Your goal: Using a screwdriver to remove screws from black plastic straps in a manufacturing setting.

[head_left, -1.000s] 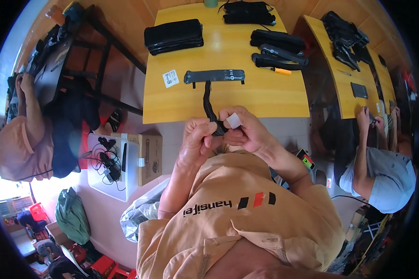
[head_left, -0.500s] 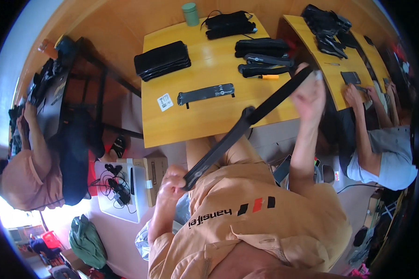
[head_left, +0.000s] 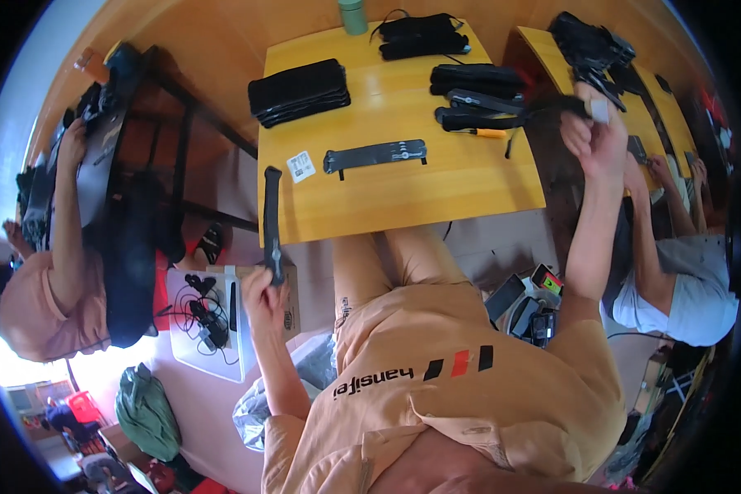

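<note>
1. Black strap material is what both hands grip: the left hand (head_left: pixel 259 286) is closed around the lower end of a black strap (head_left: pixel 271 212) that stands nearly upright, off the front left corner of the yellow wooden surface (head_left: pixel 403 185).
2. The right hand (head_left: pixel 594 136) is raised far out to the person's right, past the surface's right edge, with its fingers pinched on a small white tag (head_left: pixel 598 110) and the end of a dark strap piece (head_left: pixel 552 105) that runs back toward the surface; this part is blurred.
3. Whether the two straps are one piece cannot be told.
4. On the surface, near the front, a flat black band (head_left: pixel 375 156) lies lengthwise, with a small white card (head_left: pixel 301 165) just beside its left end.
5. Toward the back left lies a stack of black folded pieces (head_left: pixel 299 90).
6. At the right side, several black rolled straps (head_left: pixel 477 97) lie close together, one with an orange tip (head_left: pixel 491 133) beside it.
7. At the back edge stands a green cup (head_left: pixel 353 16) near another black bundle (head_left: pixel 420 34).
8. Another person in a grey shirt (head_left: pixel 683 280) sits to the right at a second yellow surface (head_left: pixel 634 99).
9. A third person in a pink shirt (head_left: pixel 37 309) sits to the left.
10. On the floor below the left hand lies a white box (head_left: pixel 202 325) holding black cables.
</note>
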`<act>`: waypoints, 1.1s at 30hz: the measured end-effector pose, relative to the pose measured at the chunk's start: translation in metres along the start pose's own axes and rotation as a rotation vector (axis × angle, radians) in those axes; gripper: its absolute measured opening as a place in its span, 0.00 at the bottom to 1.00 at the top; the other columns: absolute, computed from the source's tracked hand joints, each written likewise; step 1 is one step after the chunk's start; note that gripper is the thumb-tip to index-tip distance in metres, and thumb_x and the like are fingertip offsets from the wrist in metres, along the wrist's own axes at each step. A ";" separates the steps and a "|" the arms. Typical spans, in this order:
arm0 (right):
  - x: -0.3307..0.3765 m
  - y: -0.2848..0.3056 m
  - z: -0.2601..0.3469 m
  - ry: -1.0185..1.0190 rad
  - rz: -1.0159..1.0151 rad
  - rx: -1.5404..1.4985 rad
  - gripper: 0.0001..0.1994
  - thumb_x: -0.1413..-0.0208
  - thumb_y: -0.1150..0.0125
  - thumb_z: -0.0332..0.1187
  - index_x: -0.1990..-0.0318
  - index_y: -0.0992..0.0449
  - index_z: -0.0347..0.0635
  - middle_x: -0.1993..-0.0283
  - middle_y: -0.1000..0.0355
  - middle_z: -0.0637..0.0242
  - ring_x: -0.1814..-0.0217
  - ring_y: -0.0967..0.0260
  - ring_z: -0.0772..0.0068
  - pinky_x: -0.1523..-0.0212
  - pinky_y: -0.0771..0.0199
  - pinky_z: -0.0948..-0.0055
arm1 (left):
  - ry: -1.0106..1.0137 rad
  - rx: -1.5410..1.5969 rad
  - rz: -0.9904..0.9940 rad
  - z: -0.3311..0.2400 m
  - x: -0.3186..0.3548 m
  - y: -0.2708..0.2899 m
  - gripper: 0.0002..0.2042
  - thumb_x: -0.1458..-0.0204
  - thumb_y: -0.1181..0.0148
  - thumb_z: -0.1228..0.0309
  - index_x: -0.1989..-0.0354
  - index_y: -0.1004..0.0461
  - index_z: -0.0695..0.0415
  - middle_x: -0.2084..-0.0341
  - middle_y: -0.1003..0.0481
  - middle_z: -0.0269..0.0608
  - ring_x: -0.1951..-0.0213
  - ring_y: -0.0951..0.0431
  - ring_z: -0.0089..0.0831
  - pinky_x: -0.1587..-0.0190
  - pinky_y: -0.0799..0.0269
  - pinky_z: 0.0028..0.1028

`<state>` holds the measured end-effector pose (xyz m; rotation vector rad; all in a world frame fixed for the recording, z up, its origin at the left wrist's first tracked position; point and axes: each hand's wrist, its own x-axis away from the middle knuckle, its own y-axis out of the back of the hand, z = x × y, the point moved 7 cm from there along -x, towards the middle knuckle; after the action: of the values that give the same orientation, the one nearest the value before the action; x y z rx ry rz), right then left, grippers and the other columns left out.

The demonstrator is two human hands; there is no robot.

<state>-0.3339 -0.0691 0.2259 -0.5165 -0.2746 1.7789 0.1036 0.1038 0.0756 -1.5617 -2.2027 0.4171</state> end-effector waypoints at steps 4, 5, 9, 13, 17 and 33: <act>0.020 -0.018 0.001 0.089 0.126 0.752 0.13 0.54 0.49 0.38 0.81 0.37 0.40 0.86 0.43 0.71 0.87 0.46 0.84 0.86 0.49 0.84 | 0.072 -0.203 -0.007 0.029 -0.041 -0.005 0.14 0.50 0.46 0.66 0.86 0.36 0.56 0.95 0.44 0.27 0.92 0.49 0.16 0.88 0.58 0.19; 0.019 -0.029 -0.004 0.148 0.171 1.003 0.10 0.57 0.48 0.34 0.81 0.38 0.38 0.85 0.43 0.68 0.85 0.44 0.82 0.84 0.47 0.82 | 0.094 -0.199 -0.049 0.045 -0.048 0.004 0.15 0.49 0.46 0.65 0.85 0.35 0.56 0.95 0.43 0.27 0.92 0.47 0.16 0.88 0.57 0.18; 0.028 -0.060 -0.004 0.292 0.104 1.492 0.03 0.60 0.47 0.23 0.75 0.33 0.33 0.79 0.38 0.61 0.79 0.35 0.72 0.78 0.38 0.75 | 0.289 -0.406 -0.146 0.102 -0.066 0.029 0.15 0.48 0.47 0.62 0.82 0.31 0.57 0.93 0.36 0.30 0.91 0.40 0.17 0.88 0.50 0.15; 0.034 -0.048 0.000 0.453 -0.051 1.543 0.07 0.59 0.46 0.20 0.68 0.28 0.34 0.71 0.30 0.60 0.73 0.29 0.68 0.72 0.31 0.76 | 0.326 -0.415 -0.183 0.103 -0.060 0.024 0.16 0.47 0.48 0.60 0.80 0.29 0.58 0.90 0.32 0.33 0.90 0.35 0.19 0.87 0.44 0.14; 0.038 -0.047 0.003 0.538 -0.068 1.546 0.08 0.58 0.45 0.18 0.67 0.28 0.35 0.70 0.29 0.62 0.71 0.29 0.68 0.69 0.30 0.77 | 0.374 -0.421 -0.167 0.103 -0.052 0.024 0.18 0.48 0.49 0.57 0.81 0.29 0.59 0.89 0.30 0.36 0.89 0.33 0.20 0.87 0.41 0.16; 0.074 -0.136 -0.061 0.630 0.516 1.036 0.12 0.66 0.39 0.19 0.68 0.24 0.36 0.69 0.29 0.61 0.73 0.29 0.67 0.75 0.28 0.75 | -0.200 -0.594 0.629 0.012 -0.008 -0.194 0.16 0.43 0.56 0.63 0.57 0.29 0.64 0.66 0.26 0.41 0.62 0.29 0.24 0.55 0.38 0.21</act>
<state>-0.2036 0.0333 0.2183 -0.3564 1.2531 1.8463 -0.0597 0.0320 0.1539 -2.6504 -2.0305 0.0813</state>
